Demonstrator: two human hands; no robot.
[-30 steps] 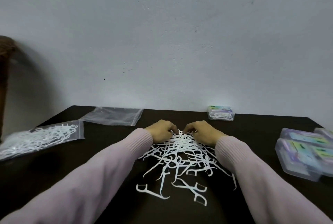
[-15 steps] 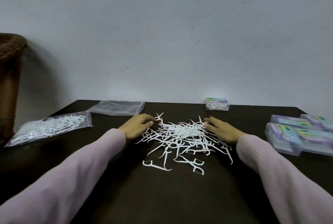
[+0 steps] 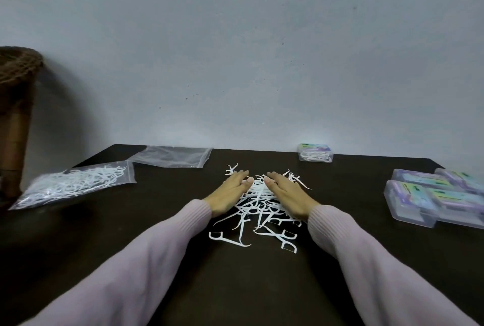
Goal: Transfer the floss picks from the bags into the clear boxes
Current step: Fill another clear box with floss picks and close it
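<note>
A loose pile of white floss picks (image 3: 258, 203) lies in the middle of the dark table (image 3: 235, 281). My left hand (image 3: 229, 192) presses flat against the pile's left side, fingers straight. My right hand (image 3: 288, 194) lies flat on the pile's right side, fingers straight and angled toward the left hand. A clear bag full of floss picks (image 3: 76, 185) lies at the left. An empty clear bag (image 3: 172, 156) lies behind it. A clear box holding picks (image 3: 316, 152) stands at the table's far edge. Several clear boxes (image 3: 434, 196) are stacked at the right.
A brown woven stand (image 3: 14, 105) rises at the far left beside the table. A pale wall runs right behind the table's far edge. A few stray picks (image 3: 227, 239) lie in front of the pile, toward me.
Both hands have closed in from the pile's outer sides and pushed the picks together into a tighter heap. Half a second ago they were spread wide apart.
</note>
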